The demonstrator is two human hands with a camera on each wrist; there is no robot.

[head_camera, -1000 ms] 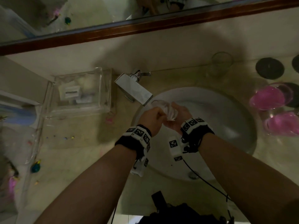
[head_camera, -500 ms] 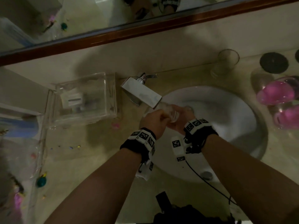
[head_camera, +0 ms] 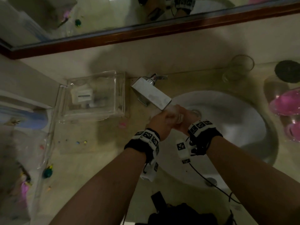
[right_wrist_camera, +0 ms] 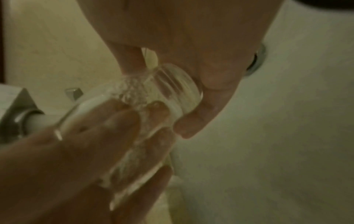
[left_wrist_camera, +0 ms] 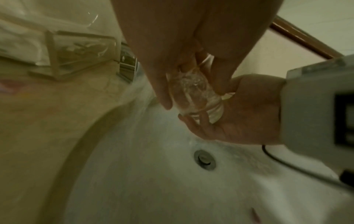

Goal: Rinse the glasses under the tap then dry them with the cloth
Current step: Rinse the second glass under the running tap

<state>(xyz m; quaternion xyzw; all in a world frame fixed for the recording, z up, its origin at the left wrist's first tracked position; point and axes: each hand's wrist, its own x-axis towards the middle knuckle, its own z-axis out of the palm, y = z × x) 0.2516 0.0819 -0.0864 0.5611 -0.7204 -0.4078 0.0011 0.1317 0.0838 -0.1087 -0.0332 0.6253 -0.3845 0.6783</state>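
Note:
A small clear glass [head_camera: 177, 115] lies on its side just under the tip of the square chrome tap [head_camera: 151, 93], over the white sink [head_camera: 235, 127]. My left hand [head_camera: 163, 121] grips it from the left, with fingers and thumb round its wall [left_wrist_camera: 193, 94]. From the right, my right hand [head_camera: 185, 123] cradles the thick base of the glass [right_wrist_camera: 172, 91], thumb and fingers curled round it. Water runs over the glass and my fingers [right_wrist_camera: 134, 115]. A second empty glass [head_camera: 237, 67] stands on the counter behind the sink, at the back right.
A clear plastic box [head_camera: 94, 96] sits left of the tap. Glasses holding pink things [head_camera: 285, 101] and dark round coasters [head_camera: 288, 71] crowd the right edge. The drain [left_wrist_camera: 205, 159] lies below my hands. A wood-framed mirror [head_camera: 146, 31] runs along the back wall.
Both hands have kept hold of the glass and moved it closer under the spout's tip. My head view has shifted a little to the left.

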